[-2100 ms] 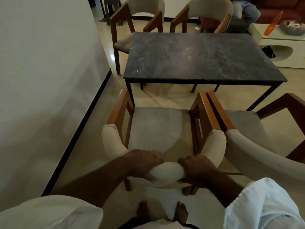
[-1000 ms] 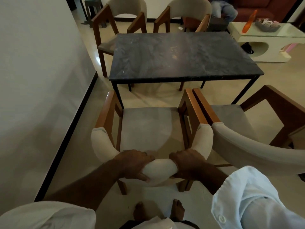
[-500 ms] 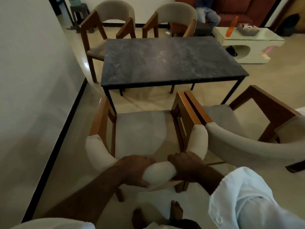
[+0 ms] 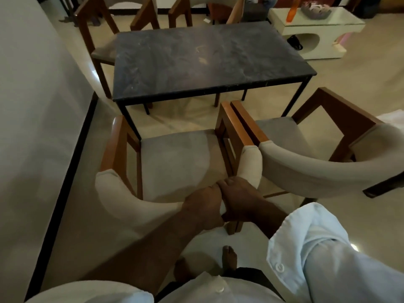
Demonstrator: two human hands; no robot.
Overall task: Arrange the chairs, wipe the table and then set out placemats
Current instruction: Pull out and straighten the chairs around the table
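A wooden armchair with a grey seat (image 4: 177, 162) and a curved cream backrest stands in front of me, facing the dark stone table (image 4: 205, 60). My left hand (image 4: 203, 206) and my right hand (image 4: 238, 195) grip the right part of that backrest, side by side and touching. A second matching chair (image 4: 306, 162) stands to the right, its armrest against the first chair's. Two more chairs (image 4: 102, 40) sit at the table's far side. The tabletop is dusty and bare.
A white wall with a black skirting (image 4: 65, 171) runs close along the left. A low white coffee table (image 4: 314, 33) with an orange bottle and a bowl stands at the back right. A seated person's legs (image 4: 260, 1) show at the top. My bare feet stand behind the chair.
My hands have slid right along the backrest and now touch each other. The chair sits further left in view and nearer the table's left leg.
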